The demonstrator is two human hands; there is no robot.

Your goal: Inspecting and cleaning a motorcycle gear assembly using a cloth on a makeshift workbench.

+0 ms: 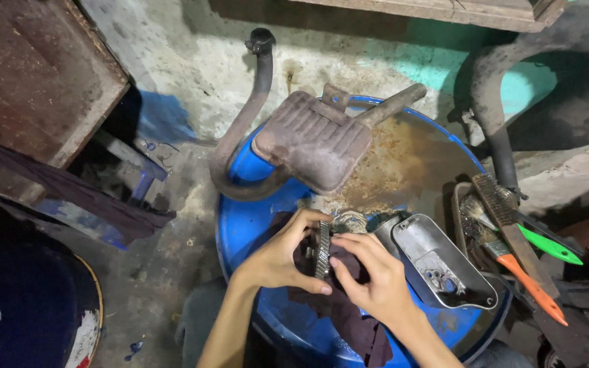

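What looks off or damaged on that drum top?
The blue drum lid has a big rust patch at its far right side. The muffler lying across it is rusty too, its pipe hanging over the rim. Both hands hold a toothed gear over a dark rag.

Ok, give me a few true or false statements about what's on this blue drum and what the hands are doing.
1. Both hands hold a toothed metal gear. True: the left hand and right hand grip it together.
2. The gear sits over a dark cloth. True.
3. The rusty exhaust muffler lies on the floor. False: it rests on the blue drum.
4. The brush with the orange handle is in the right hand. False: it lies apart, at the drum's right edge.
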